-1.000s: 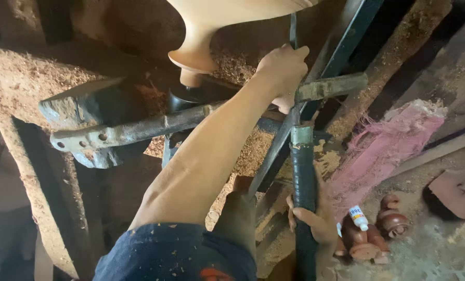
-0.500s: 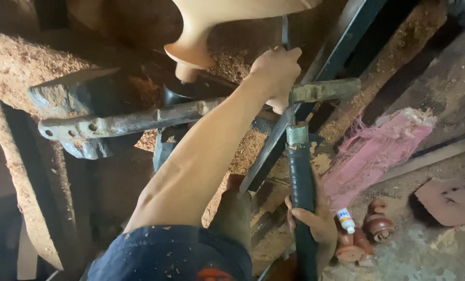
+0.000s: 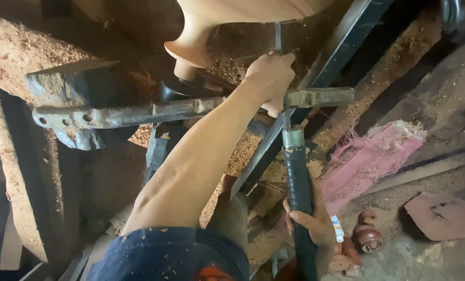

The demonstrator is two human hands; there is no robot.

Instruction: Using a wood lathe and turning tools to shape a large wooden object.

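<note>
Two hands share one long chisel [image 3: 298, 171]: your left hand [image 3: 270, 79] is closed over the blade at the far end, pinning it on the metal rest [image 3: 139, 113] so the tip meets the pale wooden piece [image 3: 227, 21] above. Your right hand [image 3: 315, 221] wraps the black handle low and near (steadying it). Sawdust [image 3: 24, 49] lies all around.

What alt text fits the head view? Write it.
Two bare hands hold a long turning tool against a pale wooden workpiece: left hand at the blade on a metal rest, right hand on the black handle. Sawdust lies below.
</note>
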